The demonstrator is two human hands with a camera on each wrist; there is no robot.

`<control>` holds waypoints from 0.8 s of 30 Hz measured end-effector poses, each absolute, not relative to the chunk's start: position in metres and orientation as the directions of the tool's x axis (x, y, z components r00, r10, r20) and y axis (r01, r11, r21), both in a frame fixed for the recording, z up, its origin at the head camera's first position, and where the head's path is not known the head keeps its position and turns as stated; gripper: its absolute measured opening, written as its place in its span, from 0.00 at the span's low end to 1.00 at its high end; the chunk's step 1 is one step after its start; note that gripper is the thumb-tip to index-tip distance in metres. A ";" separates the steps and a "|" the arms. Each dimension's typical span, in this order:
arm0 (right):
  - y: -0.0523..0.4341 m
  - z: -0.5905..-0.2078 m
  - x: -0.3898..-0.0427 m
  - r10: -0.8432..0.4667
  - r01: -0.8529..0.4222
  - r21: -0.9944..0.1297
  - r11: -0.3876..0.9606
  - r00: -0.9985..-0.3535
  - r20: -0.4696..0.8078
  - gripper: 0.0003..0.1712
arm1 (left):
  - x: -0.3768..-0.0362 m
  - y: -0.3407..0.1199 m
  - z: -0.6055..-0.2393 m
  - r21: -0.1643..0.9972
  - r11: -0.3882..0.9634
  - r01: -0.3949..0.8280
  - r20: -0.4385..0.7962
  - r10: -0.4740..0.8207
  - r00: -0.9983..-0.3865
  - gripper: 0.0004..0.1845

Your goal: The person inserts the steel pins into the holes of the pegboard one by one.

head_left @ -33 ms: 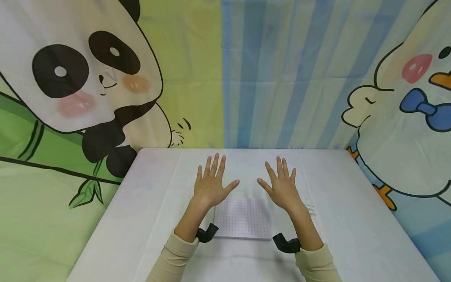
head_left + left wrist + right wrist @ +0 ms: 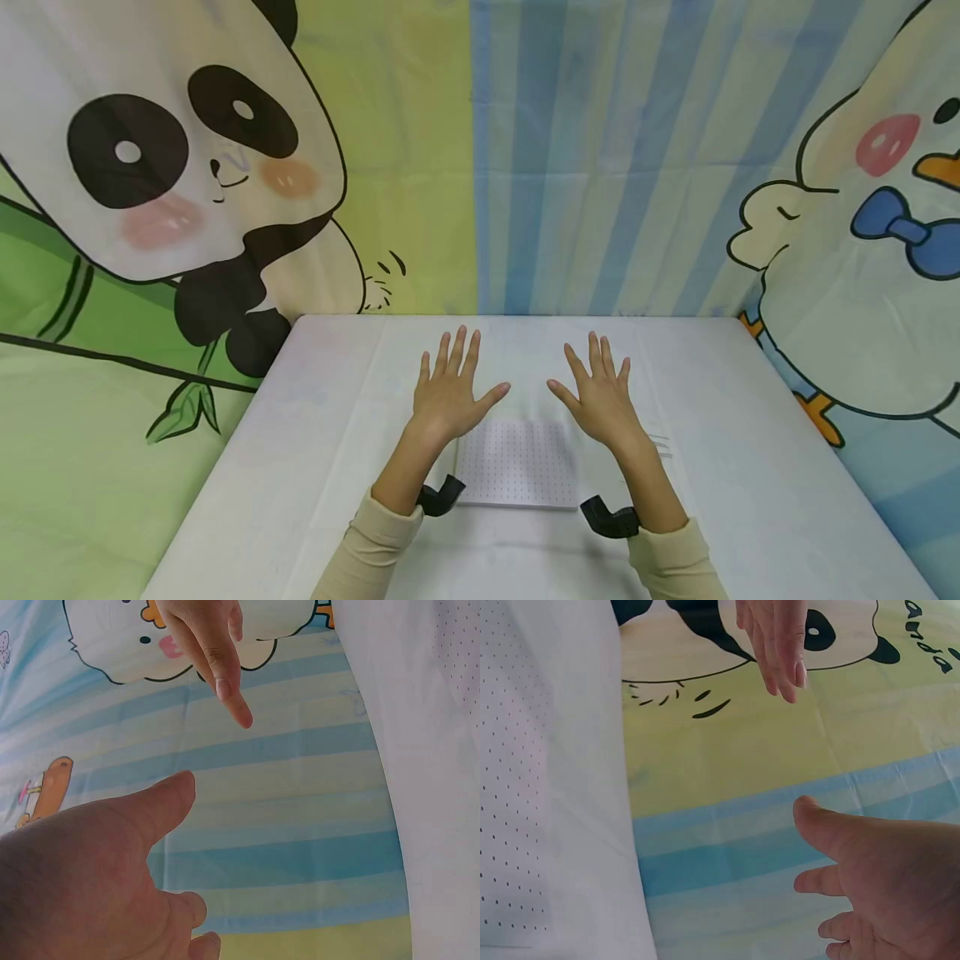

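My left hand (image 2: 447, 402) is held up with its fingers spread and straight, thumb pointing inward, and holds nothing. Opposite it, my right hand (image 2: 602, 406) has the same pose, fingers fanned out, also with nothing in it. Between and below the hands lies a flat white board with rows of small dots (image 2: 517, 467); the left wrist view catches part of this dotted board (image 2: 459, 645) too. Several thin grey rod-like lines (image 2: 662, 447) show beside the right forearm, partly hidden by it.
A white-covered table (image 2: 337, 433) spreads under both arms. Behind it hangs a printed curtain with a panda (image 2: 247, 192), stripes and a white duck (image 2: 847, 333). A black wrist mount (image 2: 442, 497) sits on the left wrist, another black mount (image 2: 609, 518) on the right.
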State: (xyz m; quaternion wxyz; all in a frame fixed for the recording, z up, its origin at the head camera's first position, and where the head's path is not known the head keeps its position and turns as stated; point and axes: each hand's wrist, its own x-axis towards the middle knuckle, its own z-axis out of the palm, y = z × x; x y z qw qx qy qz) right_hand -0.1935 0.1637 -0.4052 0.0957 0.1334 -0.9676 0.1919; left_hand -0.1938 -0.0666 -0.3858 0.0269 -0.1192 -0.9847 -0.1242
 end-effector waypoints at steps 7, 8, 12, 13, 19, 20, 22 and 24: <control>0.162 -0.406 -0.194 -0.222 -0.292 -0.345 0.892 -0.948 0.228 0.39 | -0.192 -0.068 -0.386 0.235 0.944 0.233 0.076 0.221 -0.972 0.48; 0.162 -0.406 -0.194 -0.222 -0.292 -0.347 0.891 -0.948 0.229 0.39 | -0.192 -0.068 -0.386 0.236 0.943 0.235 0.078 0.223 -0.972 0.48; 0.166 -0.407 -0.194 -0.217 -0.309 -0.410 0.858 -0.942 0.256 0.38 | -0.192 -0.070 -0.389 0.267 0.936 0.231 0.085 0.216 -0.973 0.49; 0.168 -0.408 -0.194 -0.212 -0.321 -0.436 0.841 -0.936 0.279 0.37 | -0.192 -0.070 -0.391 0.283 0.931 0.231 0.093 0.213 -0.973 0.49; 0.197 -0.437 -0.187 -0.090 -0.390 -0.642 0.660 -0.889 0.448 0.22 | -0.187 -0.079 -0.418 0.421 0.872 0.249 0.173 0.192 -0.966 0.53; 0.208 -0.453 -0.189 -0.056 -0.405 -0.667 0.625 -0.876 0.479 0.18 | -0.185 -0.081 -0.426 0.437 0.860 0.262 0.174 0.204 -0.963 0.54; 0.229 -0.488 -0.189 0.021 -0.408 -0.687 0.602 -0.852 0.524 0.13 | -0.180 -0.086 -0.442 0.485 0.820 0.305 0.167 0.255 -0.952 0.59; 0.251 -0.521 -0.186 0.088 -0.386 -0.725 0.571 -0.849 0.521 0.09 | -0.175 -0.091 -0.458 0.534 0.771 0.347 0.149 0.318 -0.936 0.65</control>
